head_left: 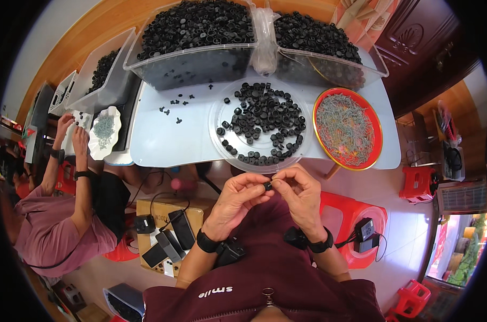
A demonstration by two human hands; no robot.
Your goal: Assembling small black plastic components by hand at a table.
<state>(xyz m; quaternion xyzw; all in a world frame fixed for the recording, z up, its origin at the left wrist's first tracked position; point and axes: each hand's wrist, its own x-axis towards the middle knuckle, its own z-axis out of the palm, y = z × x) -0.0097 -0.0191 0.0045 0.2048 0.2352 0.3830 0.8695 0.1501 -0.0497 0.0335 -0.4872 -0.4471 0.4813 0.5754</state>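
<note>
So I've got one small black part (267,185) up in front of me, just off the near edge of the desk (168,145), above my lap. My left hand (237,199) has it gripped between thumb and finger. My right hand (301,194) is right up against it, thumb and finger pinched together, but honestly I can't tell if they're on the part itself or on something tiny at its edge. Both wrists have black straps (207,242) on them.

Straight ahead on the desk is a round clear tray (221,111) with a heap of black caps (265,110) in it. Just to its right is a red tray (378,131) full of thin grey pins (345,126). A few loose black bits (178,121) lie left of the clear tray. Behind all that are two big clear bins (198,67) loaded with more black parts, with a plastic bag (264,45) bunched between them.

Off to my left there's a co-worker (74,225) in a pink top, hands up next to a wavy white dish (115,114) of grey bits. Below the desk, a cardboard box (144,208) carries some dark gadgets (182,228), and a red stool (332,206) is over on my right.
</note>
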